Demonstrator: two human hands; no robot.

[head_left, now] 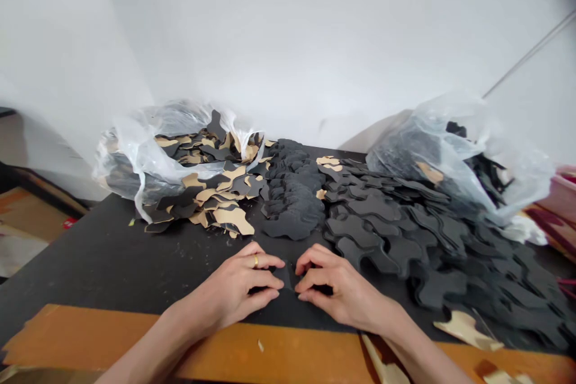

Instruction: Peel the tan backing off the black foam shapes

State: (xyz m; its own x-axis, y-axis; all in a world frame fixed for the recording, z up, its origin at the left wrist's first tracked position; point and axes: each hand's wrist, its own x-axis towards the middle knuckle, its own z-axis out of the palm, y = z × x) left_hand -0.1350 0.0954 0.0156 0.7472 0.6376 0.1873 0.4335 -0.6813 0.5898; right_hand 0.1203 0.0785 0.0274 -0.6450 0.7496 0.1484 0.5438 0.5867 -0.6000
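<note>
Near the front of the black table, my left hand (252, 281) and my right hand (326, 283) face each other across a small gap. Between their fingertips lies a dark piece (288, 275), hard to make out against the black surface. The fingers of both hands are bent and pressed toward this piece from either side. A gold ring is on my left hand. Just beyond the hands runs an overlapping row of black wavy pieces (292, 216). Stacks of thicker black wavy pieces (360, 231) lie to the right of my right hand.
At the back left, an open plastic bag (139, 162) spills black and tan pieces (220, 207). Another plastic bag (454, 150) with dark pieces stands back right. Brown tape (270, 348) covers the front edge, with torn tan scraps (468, 329) at right. A white wall rises behind.
</note>
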